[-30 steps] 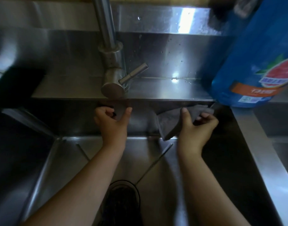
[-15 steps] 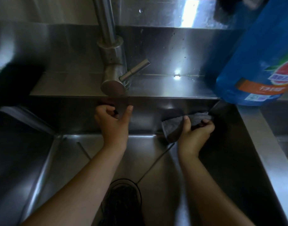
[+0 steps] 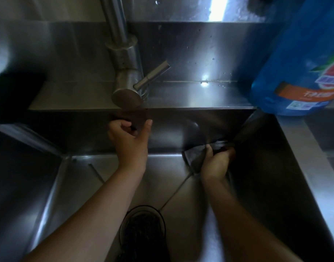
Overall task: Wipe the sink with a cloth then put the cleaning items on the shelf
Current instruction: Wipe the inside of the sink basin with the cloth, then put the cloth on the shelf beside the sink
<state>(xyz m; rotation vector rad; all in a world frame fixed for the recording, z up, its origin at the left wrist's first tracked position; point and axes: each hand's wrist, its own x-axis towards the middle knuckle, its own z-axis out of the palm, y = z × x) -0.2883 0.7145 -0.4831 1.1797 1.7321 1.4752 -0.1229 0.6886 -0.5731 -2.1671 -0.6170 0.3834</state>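
Observation:
I am looking down into a steel sink (image 3: 181,127). My right hand (image 3: 216,164) grips a grey cloth (image 3: 193,155) and holds it low against the back wall, near the sink's far right corner and just above the floor. My left hand (image 3: 129,140) hovers at the back wall under the faucet, with its fingers curled, its thumb out, and nothing visible in it.
A steel faucet (image 3: 124,72) with a side lever stands on the back ledge (image 3: 190,97). A large blue detergent bottle (image 3: 298,63) stands at the right on the ledge's corner. A dark drain strainer (image 3: 142,229) lies in the sink floor between my forearms.
My right hand has slid the cloth down the back wall and to the right, from below the ledge to the bottom corner. My left hand has stayed in place.

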